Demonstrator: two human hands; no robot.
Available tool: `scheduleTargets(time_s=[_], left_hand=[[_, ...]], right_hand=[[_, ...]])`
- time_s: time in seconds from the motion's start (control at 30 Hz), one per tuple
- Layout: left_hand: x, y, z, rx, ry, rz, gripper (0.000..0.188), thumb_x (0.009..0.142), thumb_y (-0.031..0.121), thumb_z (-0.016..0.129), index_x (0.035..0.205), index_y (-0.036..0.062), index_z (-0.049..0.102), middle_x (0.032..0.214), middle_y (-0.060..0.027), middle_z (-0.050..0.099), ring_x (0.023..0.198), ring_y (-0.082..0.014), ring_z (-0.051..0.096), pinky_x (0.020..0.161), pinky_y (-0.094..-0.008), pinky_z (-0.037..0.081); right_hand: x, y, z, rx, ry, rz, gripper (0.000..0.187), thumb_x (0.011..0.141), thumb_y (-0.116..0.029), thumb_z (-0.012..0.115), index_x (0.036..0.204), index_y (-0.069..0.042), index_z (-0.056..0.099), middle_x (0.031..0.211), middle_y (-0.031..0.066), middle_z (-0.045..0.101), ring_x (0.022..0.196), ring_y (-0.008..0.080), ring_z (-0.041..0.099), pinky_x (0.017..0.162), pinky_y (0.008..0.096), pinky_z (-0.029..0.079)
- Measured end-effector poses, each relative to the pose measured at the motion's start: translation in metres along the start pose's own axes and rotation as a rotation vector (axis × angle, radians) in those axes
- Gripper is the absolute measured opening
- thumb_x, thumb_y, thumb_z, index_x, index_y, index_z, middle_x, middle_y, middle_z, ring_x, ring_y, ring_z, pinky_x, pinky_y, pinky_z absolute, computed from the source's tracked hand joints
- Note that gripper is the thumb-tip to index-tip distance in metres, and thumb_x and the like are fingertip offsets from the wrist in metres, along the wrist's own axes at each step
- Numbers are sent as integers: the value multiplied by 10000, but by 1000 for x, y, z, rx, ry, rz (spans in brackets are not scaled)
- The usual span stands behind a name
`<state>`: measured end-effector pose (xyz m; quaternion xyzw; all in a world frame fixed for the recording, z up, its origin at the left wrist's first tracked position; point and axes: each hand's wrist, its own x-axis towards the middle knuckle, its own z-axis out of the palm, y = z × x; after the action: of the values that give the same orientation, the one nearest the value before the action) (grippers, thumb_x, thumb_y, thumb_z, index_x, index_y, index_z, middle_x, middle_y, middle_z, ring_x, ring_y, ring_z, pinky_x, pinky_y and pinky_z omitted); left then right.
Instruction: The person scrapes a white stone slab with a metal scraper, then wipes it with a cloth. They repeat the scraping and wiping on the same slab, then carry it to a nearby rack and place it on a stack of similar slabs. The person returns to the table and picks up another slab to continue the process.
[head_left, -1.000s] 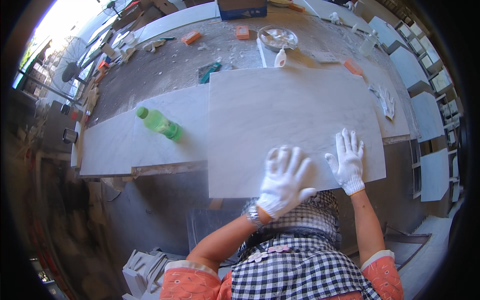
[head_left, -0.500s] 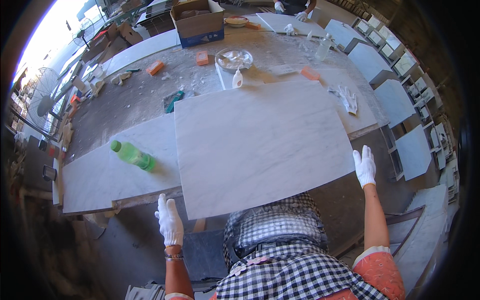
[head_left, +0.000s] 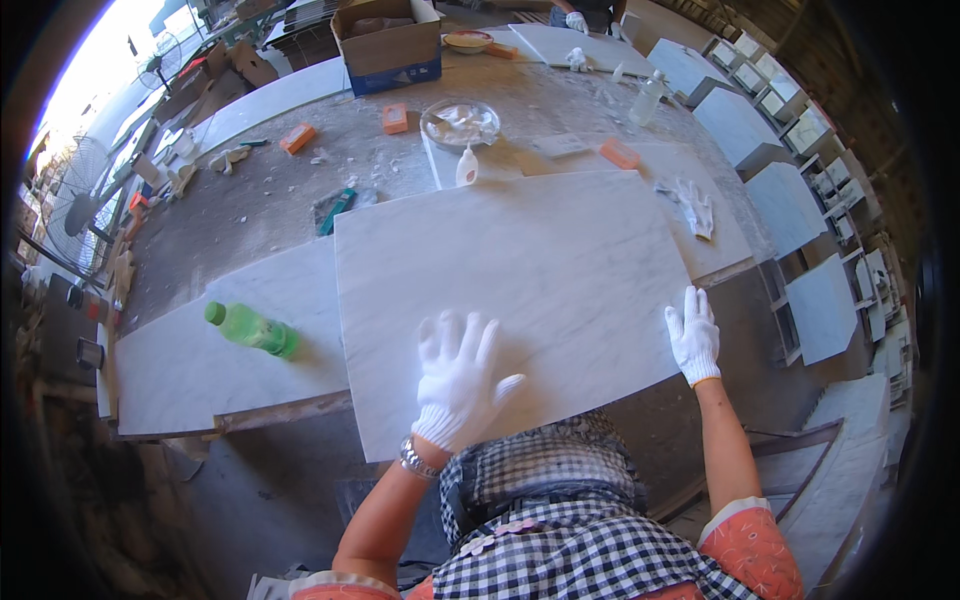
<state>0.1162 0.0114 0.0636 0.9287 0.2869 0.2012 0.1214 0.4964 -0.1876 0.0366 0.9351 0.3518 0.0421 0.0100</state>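
Observation:
A large white marble slab with faint grey veining lies in front of me, its near edge overhanging toward my checked apron. My left hand, in a white knit glove, is over the slab's lower left part with its fingers spread. Whether the palm presses on the stone I cannot tell. Also gloved in white, my right hand is at the slab's right edge, fingers stretched out and holding nothing. A green plastic bottle lies on another pale slab to the left.
Beyond the slab are a white squeeze bottle, a clear bowl, orange blocks, a teal-handled tool and a loose glove. A cardboard box stands at the back. Cut slabs line the right; a person's gloved hand shows far off.
My left hand has moved from beside the slab's left edge to over its surface, fingers spreading. My right hand has come inward to the right edge.

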Motion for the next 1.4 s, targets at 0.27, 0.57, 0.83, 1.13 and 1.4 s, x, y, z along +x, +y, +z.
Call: scheduleTargets(time_s=[0.27,0.57,0.83,1.13,1.4], left_hand=[[-17,26,-8,-54,-233,95,777,853,530,747,1438,65,538,1502,-160,502,1421,-435,416,1191,-664,266],[5,-128,-19,169,41,-605,735,1019,446,590,1594,43,375,1470,-251,545,1373,-491,462,1252,-571,193],[-49,-113,-13,110,58,-726,769,1032,431,579,1582,-54,345,1536,-276,488,1382,-447,474,1233,-486,276],[-106,-74,-11,-99,126,-1087,571,1111,411,414,1518,15,478,1450,-228,602,1325,-382,569,1086,-440,452],[-163,-158,8,1060,-454,-394,549,1103,376,410,1577,102,451,1533,-97,550,1355,-363,535,1120,-466,440]], right_hand=[[-7,4,-1,31,73,-82,783,1042,-550,505,1581,3,374,1597,295,410,1374,459,504,1068,556,458],[8,15,-3,122,19,-107,797,1022,-516,568,1584,7,354,1495,284,510,1243,444,594,1007,502,509],[50,1,9,308,78,-90,738,1015,-460,607,1543,8,393,1233,320,654,1049,471,678,863,526,557],[149,-59,23,417,230,-139,760,982,-532,623,1485,9,446,968,259,708,785,434,701,689,555,534],[175,-77,38,640,196,-150,646,972,-514,628,1365,-7,549,1030,222,722,875,399,690,796,537,525]])
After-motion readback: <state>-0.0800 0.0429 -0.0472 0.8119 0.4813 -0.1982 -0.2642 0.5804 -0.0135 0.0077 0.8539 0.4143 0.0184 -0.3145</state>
